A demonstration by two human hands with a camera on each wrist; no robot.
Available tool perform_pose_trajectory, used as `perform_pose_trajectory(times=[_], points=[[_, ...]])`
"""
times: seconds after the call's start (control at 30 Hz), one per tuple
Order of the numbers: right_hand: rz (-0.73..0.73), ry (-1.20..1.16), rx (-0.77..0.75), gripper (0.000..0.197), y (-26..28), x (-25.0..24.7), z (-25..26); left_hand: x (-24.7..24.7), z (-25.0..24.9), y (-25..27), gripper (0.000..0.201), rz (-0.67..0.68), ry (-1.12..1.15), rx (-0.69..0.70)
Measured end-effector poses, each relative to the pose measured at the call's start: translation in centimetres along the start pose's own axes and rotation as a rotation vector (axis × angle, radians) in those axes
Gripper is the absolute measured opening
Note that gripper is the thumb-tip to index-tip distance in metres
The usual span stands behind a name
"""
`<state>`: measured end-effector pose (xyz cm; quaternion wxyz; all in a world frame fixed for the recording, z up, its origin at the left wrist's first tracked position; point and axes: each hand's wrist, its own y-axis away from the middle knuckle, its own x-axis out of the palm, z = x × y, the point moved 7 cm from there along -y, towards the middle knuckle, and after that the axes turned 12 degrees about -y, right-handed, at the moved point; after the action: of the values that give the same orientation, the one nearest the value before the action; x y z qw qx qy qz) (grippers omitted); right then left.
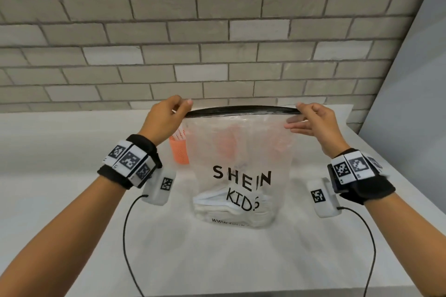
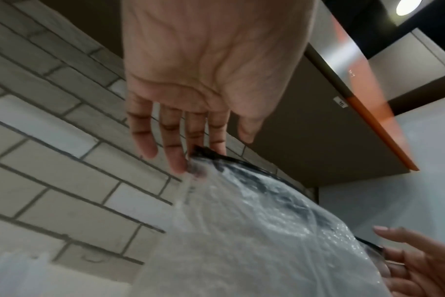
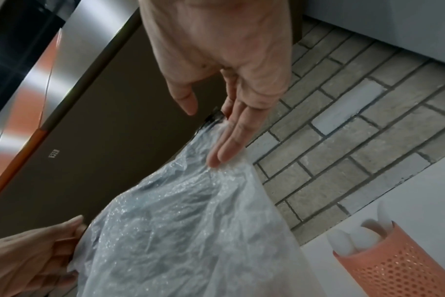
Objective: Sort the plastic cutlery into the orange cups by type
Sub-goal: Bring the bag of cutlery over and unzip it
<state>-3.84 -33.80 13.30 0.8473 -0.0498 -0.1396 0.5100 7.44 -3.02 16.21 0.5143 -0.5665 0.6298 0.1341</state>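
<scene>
Both forearms frame a clear bag [image 1: 241, 164] at centre frame; left hand [image 1: 166, 118] and right hand [image 1: 313, 123] each pinch an end of its black zip strip, running left-right. White cutlery [image 1: 231, 207] lies directly below, orange cups [image 1: 179, 149] behind

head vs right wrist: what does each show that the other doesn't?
Head only: the SHEIN KIDS print on the bag, the white cutlery piled at its bottom, both wrist camera rigs, and the white counter.

Right wrist only: an orange perforated cup with white cutlery handles standing in it; a brown cabinet overhead.

Both: the clear zip bag held up by its black zip strip, left hand and right hand pinching opposite top corners, and the brick wall.
</scene>
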Motion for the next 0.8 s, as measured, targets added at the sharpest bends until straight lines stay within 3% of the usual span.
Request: perform_pose_trajectory(times=[0.17, 0.33, 0.47, 0.6, 0.73, 0.8], points=[[0.02, 0.121, -0.003, 0.01, 0.1, 0.5, 0.0, 1.7, -2.3, -1.1, 0.037, 0.059, -0.15, -0.051], [0.08, 0.293, 0.04, 0.014, 0.2, 0.8, 0.5, 3.7, -4.3, -0.7, 0.038, 0.271, -0.327, -0.022], [0.154, 0.564, 0.181, 0.029, 0.7, 1.4, 0.2, 3.8, -5.9, -0.1, 0.026, 0.203, -0.308, -0.002], [0.281, 0.908, 0.241, 0.038, 2.5, 2.4, -0.5, 3.7, -6.9, 0.8, 0.028, 0.124, -0.299, 0.025], [0.34, 0.878, 0.328, 0.052, 3.4, 2.8, -2.4, 4.1, -6.8, 2.2, 0.036, 0.164, -0.484, 0.06], [0.319, 0.821, 0.299, 0.044, 3.1, 3.1, -2.4, 5.1, -6.2, 2.9, 0.041, 0.282, -0.584, 0.077]])
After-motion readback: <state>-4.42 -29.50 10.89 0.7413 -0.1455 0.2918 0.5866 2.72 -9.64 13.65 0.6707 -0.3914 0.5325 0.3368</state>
